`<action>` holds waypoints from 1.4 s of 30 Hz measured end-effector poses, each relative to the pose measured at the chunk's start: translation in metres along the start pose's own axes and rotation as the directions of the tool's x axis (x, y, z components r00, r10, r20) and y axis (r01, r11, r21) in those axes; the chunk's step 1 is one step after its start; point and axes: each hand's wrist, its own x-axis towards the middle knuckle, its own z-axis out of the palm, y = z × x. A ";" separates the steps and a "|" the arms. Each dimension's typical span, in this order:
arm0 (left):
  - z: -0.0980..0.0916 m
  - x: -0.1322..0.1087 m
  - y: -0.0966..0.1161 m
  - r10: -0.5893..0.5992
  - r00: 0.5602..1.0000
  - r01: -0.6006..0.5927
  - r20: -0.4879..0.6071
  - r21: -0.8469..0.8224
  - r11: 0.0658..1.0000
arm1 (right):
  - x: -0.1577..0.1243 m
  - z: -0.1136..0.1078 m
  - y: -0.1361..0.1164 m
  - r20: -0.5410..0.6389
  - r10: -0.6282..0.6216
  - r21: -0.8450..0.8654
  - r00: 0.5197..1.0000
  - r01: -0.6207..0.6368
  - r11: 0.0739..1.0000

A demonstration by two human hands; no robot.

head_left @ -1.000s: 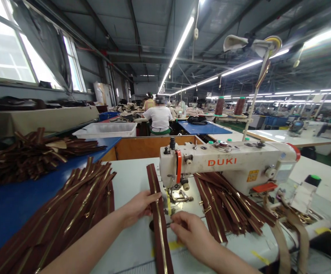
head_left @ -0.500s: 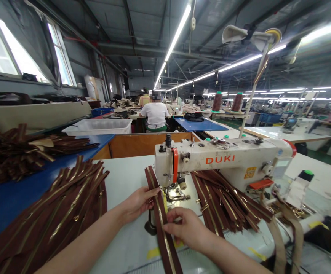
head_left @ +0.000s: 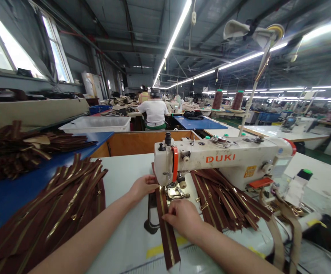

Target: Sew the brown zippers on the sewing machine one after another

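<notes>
Brown zipper strip: a long brown zipper strip (head_left: 167, 236) with gold teeth lies at lower centre, running from beneath the machine's left end towards the bottom edge.
Left hand: the left hand (head_left: 143, 187), left of the machine head, has its fingers close together and the thumb tip at the strip's upper part; whether they grip it, I cannot tell.
Right hand: the right hand (head_left: 184, 217), just right of the strip, is curled, thumb and bent forefinger pinching the strip's right edge.
Sewing machine: a white sewing machine (head_left: 199, 156) marked DUKI in orange spans centre to right.
Zipper piles: a fanned left pile (head_left: 68, 205) fills the lower left; a smaller right pile (head_left: 225, 201) lies under the machine arm.
Worktop: the pale worktop (head_left: 119, 171) bears yellow tape (head_left: 155, 250) at lower centre.
Background: a person in a white top (head_left: 154, 112) sits at upper centre, facing away.
</notes>
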 end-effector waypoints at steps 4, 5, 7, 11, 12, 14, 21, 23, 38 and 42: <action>0.004 -0.013 -0.007 0.186 0.966 -0.145 -0.181 0.219 0.965 | 0.004 0.003 0.001 -0.016 -0.012 -0.050 1.000 0.011 0.999; 0.007 -0.023 -0.009 0.234 0.953 -0.179 -0.193 0.263 0.948 | 0.004 0.004 0.001 -0.019 -0.022 -0.056 1.000 0.021 0.998; 0.015 -0.044 -0.013 0.311 0.937 -0.247 -0.157 0.329 0.912 | 0.004 0.004 0.002 -0.017 -0.043 -0.067 0.999 0.042 0.997; 0.032 -0.076 -0.024 0.443 0.885 -0.442 0.143 0.556 0.704 | 0.005 0.003 0.004 -0.006 -0.073 -0.064 0.997 0.072 0.995; 0.034 -0.079 -0.027 0.458 0.866 -0.476 0.202 0.614 0.630 | 0.005 0.002 0.005 -0.003 -0.085 -0.051 0.996 0.085 0.995; 0.037 -0.082 -0.031 0.469 0.852 -0.485 0.233 0.689 0.539 | 0.002 0.000 0.008 -0.008 -0.131 -0.010 0.991 0.131 0.991; 0.034 -0.082 -0.036 0.438 0.877 -0.428 0.197 0.733 0.528 | -0.013 -0.002 0.017 -0.079 -0.336 -0.072 0.939 0.331 0.941; 0.034 -0.083 -0.036 0.446 0.874 -0.432 0.194 0.730 0.530 | -0.014 0.000 0.017 -0.068 -0.359 -0.119 0.931 0.350 0.929; 0.036 -0.086 -0.032 0.436 0.863 -0.453 0.255 0.773 0.444 | -0.015 0.004 0.020 -0.040 -0.485 -0.247 0.873 0.462 0.852; 0.037 -0.087 -0.030 0.451 0.864 -0.442 0.223 0.763 0.471 | -0.014 0.004 0.017 0.008 -0.524 -0.393 0.852 0.484 0.782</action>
